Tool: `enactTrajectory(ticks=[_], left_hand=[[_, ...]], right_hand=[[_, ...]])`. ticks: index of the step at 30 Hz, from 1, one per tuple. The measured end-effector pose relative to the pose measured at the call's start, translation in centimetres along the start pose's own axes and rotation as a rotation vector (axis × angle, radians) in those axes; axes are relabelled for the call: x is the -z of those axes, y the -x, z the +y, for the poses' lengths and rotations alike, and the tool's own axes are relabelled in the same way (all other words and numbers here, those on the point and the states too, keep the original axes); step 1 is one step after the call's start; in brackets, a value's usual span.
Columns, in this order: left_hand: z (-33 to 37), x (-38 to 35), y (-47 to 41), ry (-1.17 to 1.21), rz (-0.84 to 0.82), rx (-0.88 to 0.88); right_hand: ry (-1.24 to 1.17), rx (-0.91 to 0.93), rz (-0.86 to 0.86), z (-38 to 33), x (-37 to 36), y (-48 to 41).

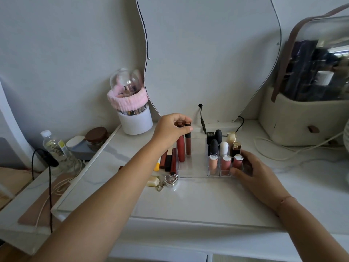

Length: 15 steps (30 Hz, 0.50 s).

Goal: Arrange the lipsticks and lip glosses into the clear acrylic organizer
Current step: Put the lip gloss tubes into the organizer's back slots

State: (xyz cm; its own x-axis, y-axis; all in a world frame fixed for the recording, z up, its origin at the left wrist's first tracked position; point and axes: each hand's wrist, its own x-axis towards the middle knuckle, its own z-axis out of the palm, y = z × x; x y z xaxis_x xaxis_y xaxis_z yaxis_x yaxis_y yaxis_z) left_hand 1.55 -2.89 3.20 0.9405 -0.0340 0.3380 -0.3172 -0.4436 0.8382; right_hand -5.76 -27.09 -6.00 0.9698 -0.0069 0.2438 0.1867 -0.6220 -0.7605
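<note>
Our left hand point(170, 129) pinches the caps of two lip gloss tubes point(181, 148). They stand upright, caps up, in the left section of the clear organizer point(196, 165). Our right hand point(253, 173) curls round its near right corner.

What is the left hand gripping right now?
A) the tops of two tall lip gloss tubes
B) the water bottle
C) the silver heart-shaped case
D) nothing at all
A: the left hand pinches the caps of two tall lip gloss tubes, which stand upright.
</note>
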Motion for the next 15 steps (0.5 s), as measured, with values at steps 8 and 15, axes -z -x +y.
enactTrajectory(ticks=[8,15], left_hand=[[-0.34,-0.05,-0.22,-0.009,-0.018,-0.003],[-0.55,0.54,-0.41,0.017,-0.061,-0.011]], right_hand=[[-0.01,0.009,-0.008,-0.21,0.11,0.03],[0.0,0.004,-0.011,-0.19,0.15,0.01]])
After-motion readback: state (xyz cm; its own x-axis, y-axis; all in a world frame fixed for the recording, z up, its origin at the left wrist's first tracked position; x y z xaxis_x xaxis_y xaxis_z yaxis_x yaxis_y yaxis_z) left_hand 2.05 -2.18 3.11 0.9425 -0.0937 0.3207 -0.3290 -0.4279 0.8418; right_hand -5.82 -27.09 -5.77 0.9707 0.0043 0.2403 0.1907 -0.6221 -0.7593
